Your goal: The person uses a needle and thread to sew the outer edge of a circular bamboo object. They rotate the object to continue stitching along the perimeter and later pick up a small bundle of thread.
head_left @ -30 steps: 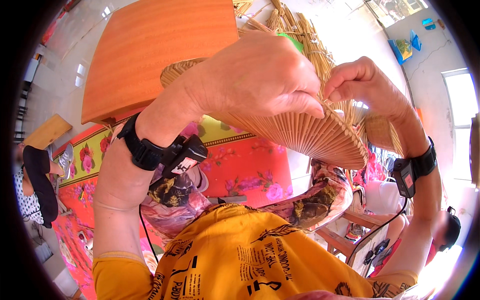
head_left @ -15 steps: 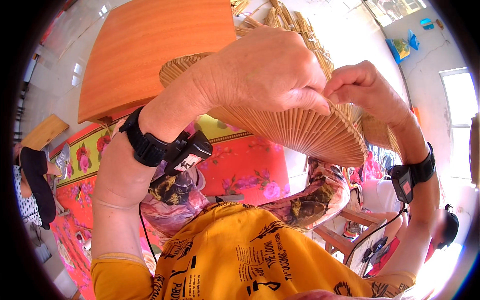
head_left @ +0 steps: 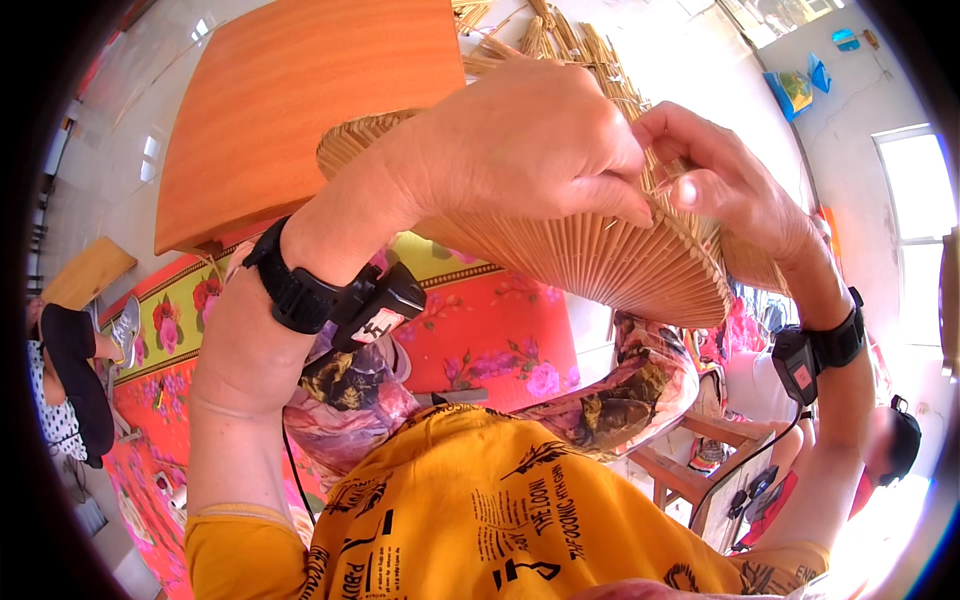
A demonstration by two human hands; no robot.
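Observation:
A pleated palm-leaf fan (head_left: 620,265), tan with ribs spreading outward, is tilted in front of me above my lap. My left hand (head_left: 540,140) is closed in a pinch on its rim at the upper right, thumb on the near side. What else those fingertips hold is hidden. My right hand (head_left: 730,180) is just right of it, by the same rim. Its thumb and forefinger stand apart, with nothing plain between them. Part of a second woven tan piece (head_left: 752,262) shows below my right hand.
An orange wooden table (head_left: 310,110) stands at the far left. Bundles of dried stalks (head_left: 590,50) lie beyond the fan. A red floral cloth (head_left: 480,340) spreads below. A wooden stool (head_left: 690,470) stands at right. One person's legs (head_left: 75,360) show at left; another person wearing a black cap (head_left: 902,445) is at right.
My right hand has opened its pinch; thumb and forefinger have parted, and it has shifted slightly away from my left fingertips. My left hand keeps its pinch at the fan's rim.

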